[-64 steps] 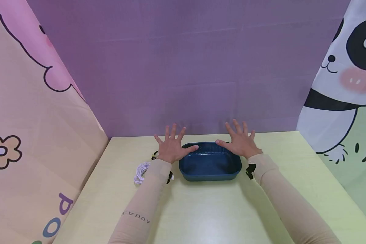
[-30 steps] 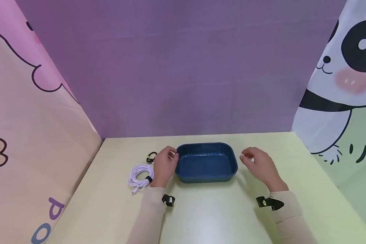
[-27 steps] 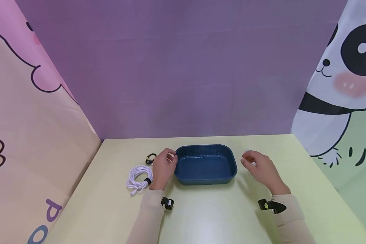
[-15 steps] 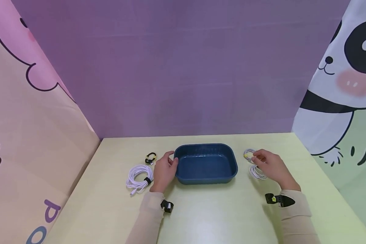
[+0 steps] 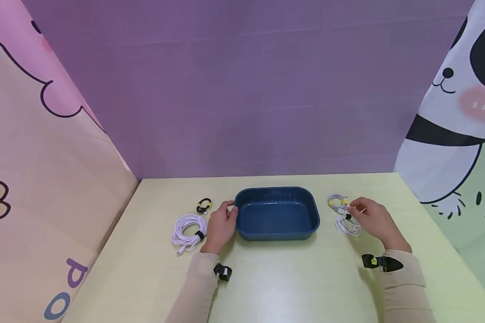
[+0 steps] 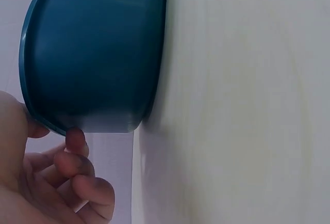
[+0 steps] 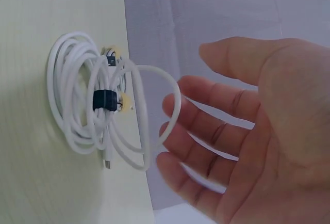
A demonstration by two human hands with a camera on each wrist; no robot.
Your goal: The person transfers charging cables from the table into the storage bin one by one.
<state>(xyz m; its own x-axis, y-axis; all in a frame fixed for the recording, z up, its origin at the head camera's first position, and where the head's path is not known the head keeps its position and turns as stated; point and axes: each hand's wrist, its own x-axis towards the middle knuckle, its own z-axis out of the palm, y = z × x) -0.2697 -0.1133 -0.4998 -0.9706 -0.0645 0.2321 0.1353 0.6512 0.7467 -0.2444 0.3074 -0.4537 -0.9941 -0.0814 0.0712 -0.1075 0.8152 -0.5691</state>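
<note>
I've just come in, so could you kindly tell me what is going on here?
A person's left hand holds a blue tray by its left rim. The right hand is beside a white cable, its fingertips by a loose loop; whether they touch is unclear. A smaller yellow-tied cable lies just beyond. Left of the tray lie a second white cable and a black cable. None is in the tray.

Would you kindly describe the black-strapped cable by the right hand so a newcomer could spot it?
From the dark blue tray, look right to the right hand. Beside its fingers is the white cable; its black strap distinguishes it from the yellow-tied cable behind.
</note>
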